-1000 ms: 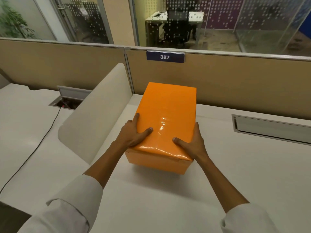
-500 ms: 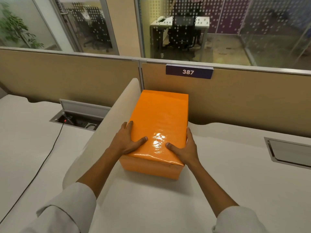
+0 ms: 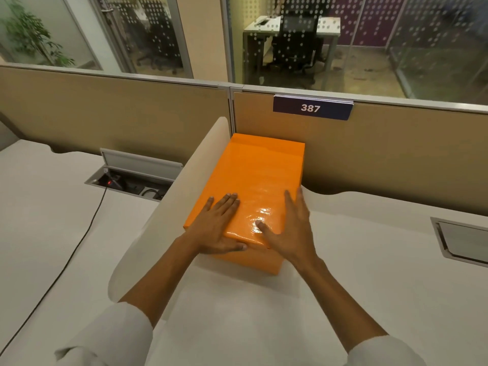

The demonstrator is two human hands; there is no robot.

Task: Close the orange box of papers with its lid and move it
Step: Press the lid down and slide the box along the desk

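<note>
Head-camera view: the orange box (image 3: 253, 196) sits on the white desk (image 3: 369, 273), tucked into the corner where the curved white divider (image 3: 184, 186) meets the tan partition (image 3: 396, 154) under the "387" label (image 3: 313, 108). Its far end is at or very near the partition, and its left side lies just beside the divider. The lid (image 3: 261, 175) is already on and looks seated along the near edge.

The left hand (image 3: 216, 228) lies flat on the near left part of the lid, fingers extended and together, thumb running along the near edge. It grips nothing. The right hand (image 3: 290, 231) rests at the near right corner, fingers straight and pointing away along the right edge, thumb spread onto the lid top. It too is open, pressing or resting rather than clasping.

The lid's wrapping is glossy and throws a bright glare, so it is likely slick under bare palms. Filled with papers, the box is probably heavy for its size, while the cardboard walls should be stiff enough to bear a squeeze. Lifting by the lid alone risks it sliding off. If the box needs further moving, the surer hold would be low on the two long side walls below the lid's skirt, or fingers hooked under the base, though the divider leaves little room on the left.
</note>
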